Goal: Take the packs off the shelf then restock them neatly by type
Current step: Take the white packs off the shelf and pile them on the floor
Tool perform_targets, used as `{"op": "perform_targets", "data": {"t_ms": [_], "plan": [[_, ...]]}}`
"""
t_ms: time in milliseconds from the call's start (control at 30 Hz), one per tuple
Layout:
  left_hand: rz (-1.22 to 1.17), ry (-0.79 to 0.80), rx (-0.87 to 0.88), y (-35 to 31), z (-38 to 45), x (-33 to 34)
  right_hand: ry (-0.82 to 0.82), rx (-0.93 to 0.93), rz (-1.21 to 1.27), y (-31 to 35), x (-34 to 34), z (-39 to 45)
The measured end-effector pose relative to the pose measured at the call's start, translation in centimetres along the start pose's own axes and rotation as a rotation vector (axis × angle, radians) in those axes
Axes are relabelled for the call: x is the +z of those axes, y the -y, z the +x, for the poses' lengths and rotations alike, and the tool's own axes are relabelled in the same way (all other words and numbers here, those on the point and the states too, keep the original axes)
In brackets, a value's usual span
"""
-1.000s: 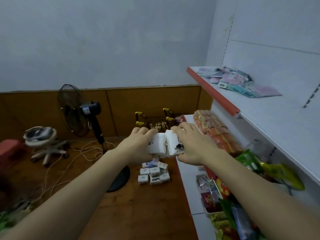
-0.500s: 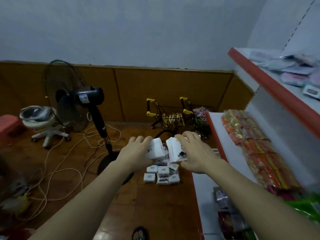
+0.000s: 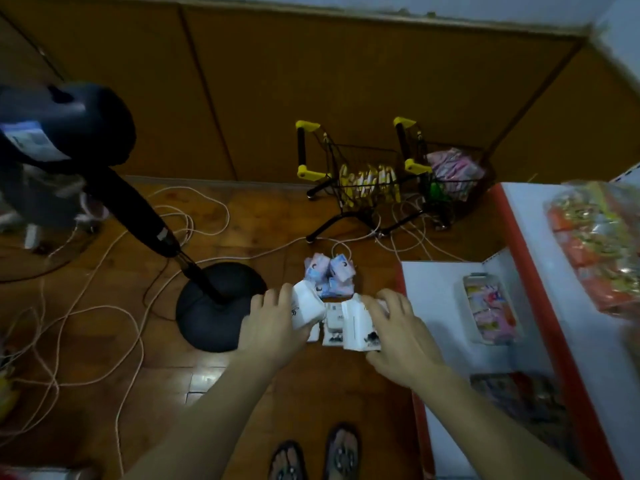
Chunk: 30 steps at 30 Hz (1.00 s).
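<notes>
Two white packs — left hand (image 3: pixel 273 327) grips one (image 3: pixel 306 308), right hand (image 3: pixel 398 336) another (image 3: pixel 358 323) | fan base (image 3: pixel 214 306) beside floor pile (image 3: pixel 329 277)

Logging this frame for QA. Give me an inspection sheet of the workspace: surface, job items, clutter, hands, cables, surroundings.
Surface: wooden floor, glossy.
Job's things: white packs on floor; pink-blue packs beyond them.
Clutter: standing fan; two mini carts holding packs.
Grippers: left hand grips a white pack; right hand grips another.
Cables: white cords sprawl over the floor.
Surroundings: shelf at right, brown wall panels.
</notes>
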<state>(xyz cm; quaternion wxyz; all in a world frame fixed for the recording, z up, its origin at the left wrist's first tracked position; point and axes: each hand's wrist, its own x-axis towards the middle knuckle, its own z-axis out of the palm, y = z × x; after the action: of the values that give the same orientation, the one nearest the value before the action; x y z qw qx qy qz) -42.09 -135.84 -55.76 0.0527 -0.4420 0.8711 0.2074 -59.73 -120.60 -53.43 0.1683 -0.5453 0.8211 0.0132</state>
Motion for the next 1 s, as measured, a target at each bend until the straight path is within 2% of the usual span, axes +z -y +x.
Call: {"op": "perform_targets", "data": {"t_ms": [133,367,533,733,1000], "plan": [[0.004,0.110,-0.053,2.6,5.9,10.5,0.050,-0.004,-0.002,-3.4,10.7,5.3],[0.014,0.226,-0.003,6.3,14.1,28.9,0.150,-0.094,-0.088,-10.6,29.9,12.2],[0.088,0.219,-0.028,9.3,19.4,38.4,0.174,-0.119,-0.133,-15.5,40.3,16.1],[0.091,0.226,-0.065,10.6,23.9,44.9,0.204,-0.141,-0.200,-18.8,47.6,19.6],[0.081,0.215,0.038,10.9,26.3,48.4,0.007,-0.136,-0.280,-19.9,50.8,20.7]]}}
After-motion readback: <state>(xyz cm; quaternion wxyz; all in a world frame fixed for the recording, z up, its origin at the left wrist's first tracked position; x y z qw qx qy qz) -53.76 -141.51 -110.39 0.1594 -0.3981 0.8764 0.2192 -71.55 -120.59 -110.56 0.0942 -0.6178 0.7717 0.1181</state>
